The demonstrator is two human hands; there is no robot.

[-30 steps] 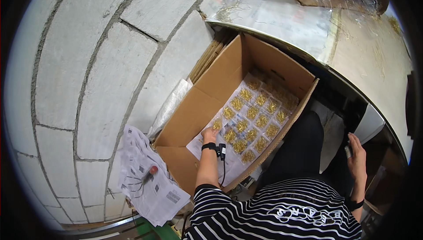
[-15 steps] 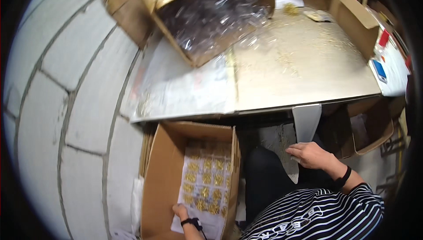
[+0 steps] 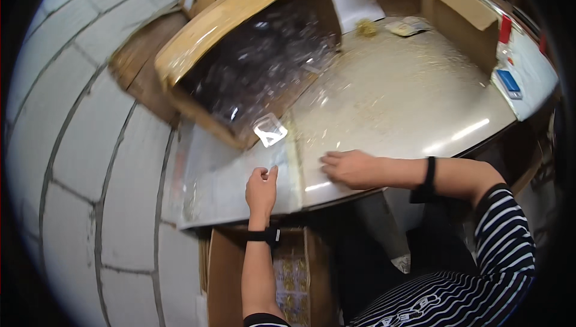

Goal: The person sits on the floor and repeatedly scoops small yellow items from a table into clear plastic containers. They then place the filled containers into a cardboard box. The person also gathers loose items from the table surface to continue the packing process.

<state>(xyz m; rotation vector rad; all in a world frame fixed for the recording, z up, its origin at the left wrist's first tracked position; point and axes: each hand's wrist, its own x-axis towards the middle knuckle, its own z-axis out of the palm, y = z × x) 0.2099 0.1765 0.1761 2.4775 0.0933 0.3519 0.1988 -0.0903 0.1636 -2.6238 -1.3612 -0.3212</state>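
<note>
My left hand [image 3: 261,192] is above the near left part of the table, thumb and bent fingers a little apart, with nothing visible between them. Just beyond it a small clear plastic box [image 3: 270,130] lies at the mouth of a large cardboard box [image 3: 222,30], tipped toward me and full of clear plastic pieces. My right hand [image 3: 351,168] is over the table's front edge, slightly blurred, its fingers reaching left and loosely apart; I make out nothing in them. Thin gold-coloured pieces [image 3: 390,102] are scattered on the tabletop beyond it.
Below the table edge, a carton [image 3: 225,279] holds rows of clear packs with gold pieces [image 3: 294,282]. A gold pile [image 3: 366,27], a white sheet [image 3: 355,3] and a cardboard wall [image 3: 459,33] stand at the back. A blue-topped device [image 3: 509,83] lies at the right.
My left hand has come up out of the lower carton to above the table. My right hand has moved from near my lap up to the table edge. The view has shifted.
</note>
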